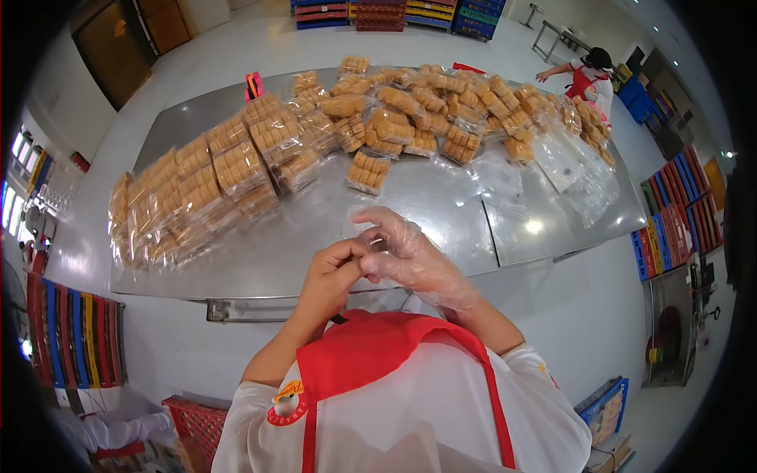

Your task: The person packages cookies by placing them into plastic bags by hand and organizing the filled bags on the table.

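My left hand (335,272) is bare, in front of my body near the table's front edge. Its thumb and fingers are pinched together at the fingertips of the gloved hand, on the thin plastic there. A clear plastic glove (445,288) covers my right hand (402,248) and hangs loose around the wrist. The fingers of that hand are curved and apart, with nothing visible between them. Just beyond the hands, a single clear pack of round golden-brown baked pieces (368,173) lies on the metal table (410,209).
Stacked packs (213,177) fill the table's left side, and a loose heap of packs (426,102) lies along the back. Clear plastic bags (576,173) lie at right. A co-worker (591,83) stands at the far right. Coloured crates (678,213) are stacked beyond the table.
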Demonstrator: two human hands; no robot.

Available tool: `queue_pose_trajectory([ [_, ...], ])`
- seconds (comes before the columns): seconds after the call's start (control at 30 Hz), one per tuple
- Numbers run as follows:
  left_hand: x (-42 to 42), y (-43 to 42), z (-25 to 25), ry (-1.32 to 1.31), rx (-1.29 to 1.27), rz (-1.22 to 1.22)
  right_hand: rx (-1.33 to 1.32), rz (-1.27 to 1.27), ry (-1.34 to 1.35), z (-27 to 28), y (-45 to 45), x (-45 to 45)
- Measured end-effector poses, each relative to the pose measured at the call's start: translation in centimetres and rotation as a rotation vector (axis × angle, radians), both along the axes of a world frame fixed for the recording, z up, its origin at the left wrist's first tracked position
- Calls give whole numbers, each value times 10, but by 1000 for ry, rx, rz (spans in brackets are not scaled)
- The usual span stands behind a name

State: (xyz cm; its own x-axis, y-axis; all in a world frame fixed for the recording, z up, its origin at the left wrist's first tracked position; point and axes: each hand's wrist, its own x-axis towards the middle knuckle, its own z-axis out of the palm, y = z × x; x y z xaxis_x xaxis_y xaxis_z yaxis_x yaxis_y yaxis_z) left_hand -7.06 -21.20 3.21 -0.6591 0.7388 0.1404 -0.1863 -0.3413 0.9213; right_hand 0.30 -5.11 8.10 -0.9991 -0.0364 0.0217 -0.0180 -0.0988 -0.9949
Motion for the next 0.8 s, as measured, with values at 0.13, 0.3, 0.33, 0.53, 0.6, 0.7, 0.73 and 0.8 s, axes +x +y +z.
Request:
queue_pose_trajectory([
  [0.13, -5, 15, -7, 67, 92, 89, -146, -122, -28, -7, 8, 4],
  [0.3, -2, 36, 5, 512, -291, 305, 10, -203, -97, -43, 32, 1],
  [0.33, -3, 39, 6, 671, -367, 286, 4, -236, -116, -43, 35, 1],
  [0.53, -24, 44, 11, 978, -629, 497, -39, -440, -289, -74, 74, 2],
  [0.6, -22, 51, 11, 1054, -680, 504, 202, -449, -318, -77, 78, 1],
  [0.7, -19, 64, 17, 1151, -742, 377, 1245, -733, 570, -68, 72, -5],
  [0.73, -17, 68, 20, 1178, -760, 308, 1415, -688, 836, -66, 72, -7],
  [0.8, -16, 74, 30, 1220, -766, 164, 1202, -188, 1133, -63, 78, -7],
])
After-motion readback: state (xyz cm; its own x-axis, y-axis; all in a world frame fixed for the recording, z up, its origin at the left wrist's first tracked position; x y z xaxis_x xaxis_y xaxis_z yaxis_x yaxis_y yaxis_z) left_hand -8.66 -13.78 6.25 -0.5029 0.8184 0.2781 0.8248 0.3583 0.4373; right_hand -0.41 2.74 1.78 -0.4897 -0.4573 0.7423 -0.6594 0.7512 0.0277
